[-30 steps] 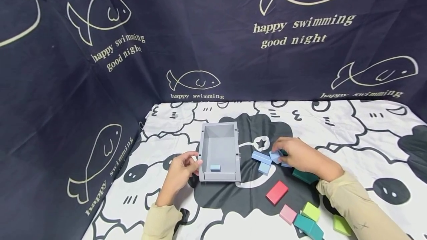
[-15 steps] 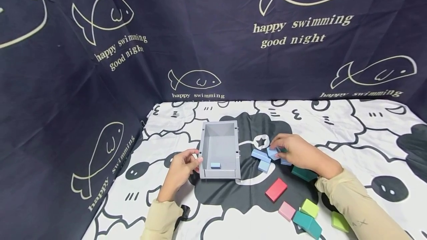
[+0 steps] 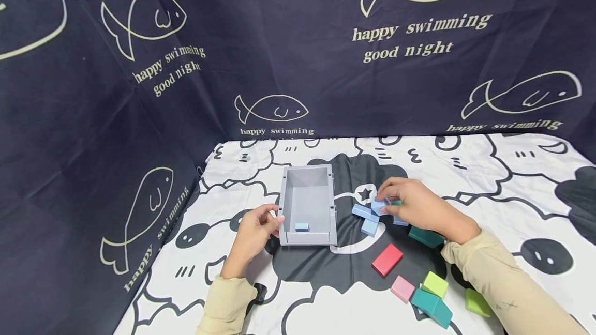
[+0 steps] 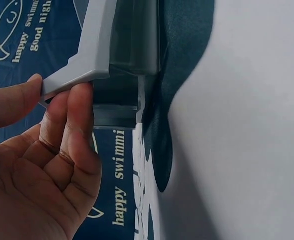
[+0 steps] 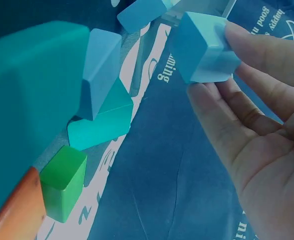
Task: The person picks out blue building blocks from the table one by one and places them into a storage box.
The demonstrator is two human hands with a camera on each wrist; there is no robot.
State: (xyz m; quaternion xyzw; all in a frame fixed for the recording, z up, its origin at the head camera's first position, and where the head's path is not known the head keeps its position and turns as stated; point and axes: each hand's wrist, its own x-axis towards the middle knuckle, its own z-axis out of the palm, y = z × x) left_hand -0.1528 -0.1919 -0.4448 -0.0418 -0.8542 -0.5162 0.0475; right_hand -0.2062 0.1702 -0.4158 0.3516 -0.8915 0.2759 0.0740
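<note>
My left hand (image 3: pixel 255 225) pinches the left rim of a grey plastic bin (image 3: pixel 307 206) between thumb and fingers; the left wrist view shows the rim (image 4: pixel 82 70) caught there. One small light blue block (image 3: pixel 301 227) lies in the bin near its front end. Right of the bin, my right hand (image 3: pixel 414 203) pinches a light blue block (image 5: pixel 204 47) between thumb and fingertips, raised over the other blocks in the right wrist view. Beside it on the cloth lie a long light blue block (image 3: pixel 365 213) and a shorter light blue one (image 3: pixel 370 227).
Nearer the front lie a red block (image 3: pixel 387 260), a pink block (image 3: pixel 402 288), a teal block (image 3: pixel 432 306) and two lime blocks, one (image 3: pixel 435 284) beside the teal. A dark green block (image 3: pixel 426 237) sits under my right wrist. A navy curtain (image 3: pixel 288 56) hangs behind.
My right hand has risen slightly with the light blue block, moving a little away from me. The left hand keeps its grip on the bin's rim.
</note>
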